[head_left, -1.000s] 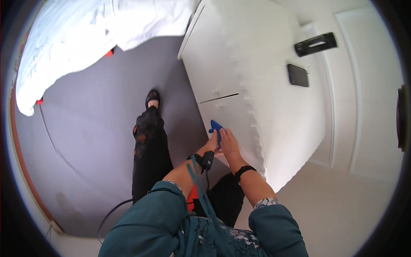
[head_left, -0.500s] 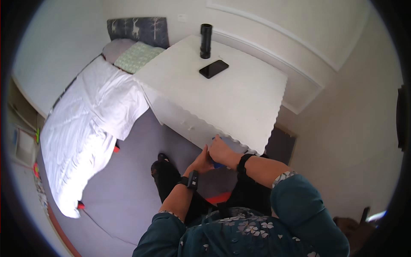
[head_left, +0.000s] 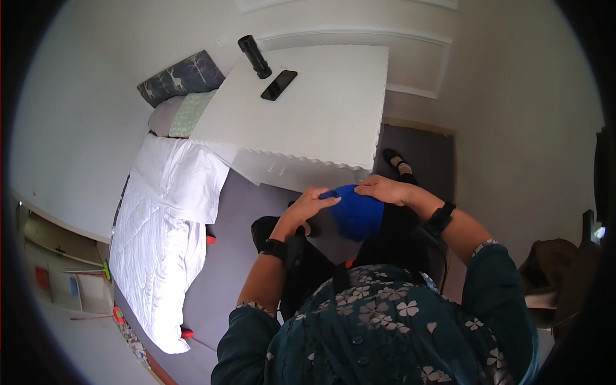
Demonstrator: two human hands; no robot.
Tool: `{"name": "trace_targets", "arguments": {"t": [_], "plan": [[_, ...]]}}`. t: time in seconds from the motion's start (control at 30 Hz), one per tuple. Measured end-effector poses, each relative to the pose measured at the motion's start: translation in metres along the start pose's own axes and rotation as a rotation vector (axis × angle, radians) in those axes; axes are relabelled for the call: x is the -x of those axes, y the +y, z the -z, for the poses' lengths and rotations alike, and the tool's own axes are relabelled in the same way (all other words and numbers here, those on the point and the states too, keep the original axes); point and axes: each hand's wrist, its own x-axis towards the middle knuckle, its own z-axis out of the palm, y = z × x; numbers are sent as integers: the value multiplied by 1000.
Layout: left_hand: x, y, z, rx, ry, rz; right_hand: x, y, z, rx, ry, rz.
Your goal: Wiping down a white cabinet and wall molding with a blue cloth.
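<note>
A soft blue cloth-like piece (head_left: 358, 215) hangs between my two hands, above my lap and in front of the white cabinet. My left hand (head_left: 310, 206) pinches its upper left edge, thumb pointing inward. My right hand (head_left: 386, 191) grips its upper right edge with the fingers closed on it. The piece drops in a rounded shape below the hands, and its lower part is slightly blurred. Its exact kind cannot be made out.
The white cabinet (head_left: 327, 122) with a scalloped edge bears a black cylinder (head_left: 255, 58) and a black phone (head_left: 279, 85). To the left a bed with a white quilt (head_left: 157, 256) and pillows stands on the grey floor (head_left: 224, 282). A brown object (head_left: 545, 273) is at the right.
My hands have moved apart, the right one further right, and the blue piece now hangs spread out between them. The view has turned, and the cabinet appears further left.
</note>
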Motion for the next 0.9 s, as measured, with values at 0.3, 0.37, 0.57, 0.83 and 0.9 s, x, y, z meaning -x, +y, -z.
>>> {"name": "trace_targets", "arguments": {"t": [0.3,0.37,0.57,0.83,0.9], "plan": [[-31,79,-44,865,-43,-166,52,-13,38,-1265,1,155],[-47,89,-51,826,-50,-153,27,31,32,-1597,57,272],[-82,51,-60,372,4,-59,27,64,-10,-1743,160,79],[-117,75,-97,-302,66,-240,77,86,-13,-1964,264,382],[-133,85,-106,-366,88,-343,83,82,-5,-1993,289,505]]}}
